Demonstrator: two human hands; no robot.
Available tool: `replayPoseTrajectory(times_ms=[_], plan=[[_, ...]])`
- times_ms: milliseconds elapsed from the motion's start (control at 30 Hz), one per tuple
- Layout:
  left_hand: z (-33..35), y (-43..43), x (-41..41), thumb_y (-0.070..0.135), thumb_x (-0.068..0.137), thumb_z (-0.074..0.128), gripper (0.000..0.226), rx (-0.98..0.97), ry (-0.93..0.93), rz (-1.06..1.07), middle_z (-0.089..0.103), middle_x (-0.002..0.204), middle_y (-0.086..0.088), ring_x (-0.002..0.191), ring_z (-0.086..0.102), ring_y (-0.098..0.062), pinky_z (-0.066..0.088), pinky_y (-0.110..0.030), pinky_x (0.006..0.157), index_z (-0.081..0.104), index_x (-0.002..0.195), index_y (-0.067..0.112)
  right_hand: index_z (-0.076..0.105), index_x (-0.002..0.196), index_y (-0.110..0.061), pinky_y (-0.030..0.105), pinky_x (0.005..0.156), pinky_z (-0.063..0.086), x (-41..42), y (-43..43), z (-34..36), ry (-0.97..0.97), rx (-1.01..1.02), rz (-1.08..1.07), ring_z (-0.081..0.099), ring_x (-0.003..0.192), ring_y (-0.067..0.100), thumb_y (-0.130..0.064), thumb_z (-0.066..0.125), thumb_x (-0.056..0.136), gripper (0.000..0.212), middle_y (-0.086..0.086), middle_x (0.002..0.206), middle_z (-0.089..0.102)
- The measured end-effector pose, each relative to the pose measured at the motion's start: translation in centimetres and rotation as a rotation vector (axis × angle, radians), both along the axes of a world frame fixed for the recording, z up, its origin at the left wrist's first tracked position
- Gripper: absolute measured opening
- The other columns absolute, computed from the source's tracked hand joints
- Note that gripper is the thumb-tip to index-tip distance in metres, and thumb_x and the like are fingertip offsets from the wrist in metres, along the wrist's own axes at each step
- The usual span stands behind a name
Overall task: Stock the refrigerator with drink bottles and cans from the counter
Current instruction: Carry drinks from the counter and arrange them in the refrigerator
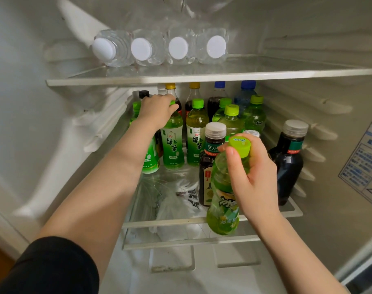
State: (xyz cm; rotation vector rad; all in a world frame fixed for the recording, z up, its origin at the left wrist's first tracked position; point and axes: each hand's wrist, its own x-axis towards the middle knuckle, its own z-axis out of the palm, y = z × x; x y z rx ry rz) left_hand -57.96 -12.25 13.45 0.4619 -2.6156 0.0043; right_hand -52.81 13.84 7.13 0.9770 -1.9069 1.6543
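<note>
I look into an open refrigerator. My left hand [156,108] reaches deep onto the middle glass shelf [181,222] and grips the cap and neck of a green tea bottle [172,143] standing upright there. My right hand [252,166] holds a second green bottle [223,200] by its neck, just under the light green cap, hanging in front of the shelf's front edge. Several more green, dark and blue-capped bottles stand further back on the same shelf.
Several clear water bottles [159,47] lie on their sides on the upper shelf. Two dark tea bottles stand at the shelf's front, one [210,162] right behind the held bottle, one [290,160] at the right wall. A plastic bag [176,200] lies below the glass.
</note>
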Motion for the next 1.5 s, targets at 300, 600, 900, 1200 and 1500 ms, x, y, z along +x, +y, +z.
replayPoseTrajectory(times_ms=[300, 600, 900, 1200, 1500], plan=[[-0.3, 0.6, 0.0, 0.037, 0.101, 0.039, 0.041, -0.044, 0.032, 0.020, 0.065, 0.115, -0.016, 0.107, 0.058, -0.034, 0.038, -0.041, 0.092, 0.051, 0.133, 0.014, 0.061, 0.101, -0.019, 0.013, 0.069, 0.045, -0.1, 0.2, 0.0, 0.003, 0.006, -0.002, 0.059, 0.082, 0.002, -0.047, 0.042, 0.090, 0.035, -0.019, 0.090, 0.061], [-0.7, 0.8, -0.1, 0.038, 0.099, 0.042, 0.041, -0.068, 0.089, 0.044, 0.066, 0.110, -0.015, 0.103, 0.059, -0.034, 0.041, -0.040, 0.089, 0.052, 0.131, 0.015, 0.061, 0.101, -0.020, 0.027, 0.075, 0.051, -0.3, 0.1, 0.2, -0.019, 0.008, -0.011, 0.061, 0.087, 0.004, -0.048, 0.042, 0.090, 0.036, -0.019, 0.091, 0.061], [-2.1, 3.8, 4.3, 0.040, 0.099, 0.040, 0.054, 0.268, 0.303, -0.117, 0.037, 0.149, -0.006, 0.137, 0.035, -0.020, 0.031, -0.035, 0.110, 0.030, 0.147, 0.017, 0.061, 0.104, -0.018, 0.026, 0.076, 0.051, -0.4, 0.3, 0.2, -0.023, 0.034, 0.021, 0.061, 0.090, 0.004, -0.048, 0.042, 0.090, 0.038, -0.017, 0.094, 0.062], [-15.1, 16.2, 13.1, 0.045, 0.090, 0.045, 0.033, 0.841, 0.537, -0.412, 0.050, 0.123, 0.029, 0.116, 0.050, 0.003, 0.039, -0.007, 0.090, 0.043, 0.123, 0.046, 0.061, 0.105, -0.021, 0.027, 0.074, 0.053, -1.5, 1.2, 1.8, -0.137, 0.112, 0.215, 0.063, 0.084, 0.003, -0.049, 0.052, 0.087, 0.035, -0.013, 0.092, 0.065], [-15.2, 18.0, 11.1, 0.054, 0.080, 0.060, 0.069, 0.926, 0.356, -0.426, 0.049, 0.131, 0.018, 0.120, 0.048, 0.004, 0.044, -0.017, 0.095, 0.026, 0.137, 0.036, 0.061, 0.108, -0.032, 0.011, 0.079, 0.047, -1.8, 1.9, 1.5, -0.162, 0.053, 0.289, 0.062, 0.096, -0.003, -0.046, 0.054, 0.087, 0.026, -0.022, 0.100, 0.066]])
